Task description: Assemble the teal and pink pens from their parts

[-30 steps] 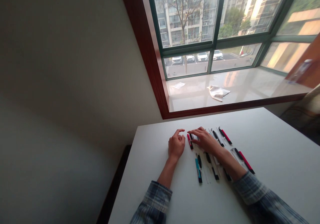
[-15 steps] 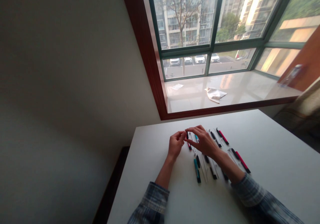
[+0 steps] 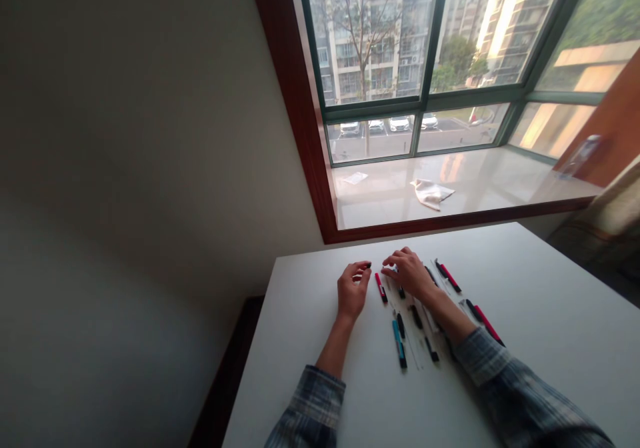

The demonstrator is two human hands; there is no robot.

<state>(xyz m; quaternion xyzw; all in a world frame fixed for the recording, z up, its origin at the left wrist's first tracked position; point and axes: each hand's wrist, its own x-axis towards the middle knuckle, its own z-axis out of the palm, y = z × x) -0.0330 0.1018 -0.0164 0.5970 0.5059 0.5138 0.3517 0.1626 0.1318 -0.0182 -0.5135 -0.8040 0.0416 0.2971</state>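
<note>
Left hand (image 3: 353, 291), fingertips nearly together, pinches a black piece (image 3: 369, 265): grip lightly. Right hand (image 3: 409, 273), half-curled, hold unclear, should avoid the red barrel (image 3: 381, 287) at its eight o'clock.

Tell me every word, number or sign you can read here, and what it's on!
There are none I can read.
Red piece and teal piece on the table: too small to make out any writing.
Small black piece in the left hand: too small to tell.
Parked cars outside: too small and blurry.
Crumpled white thing on the windowsill: no readable marks.
</note>
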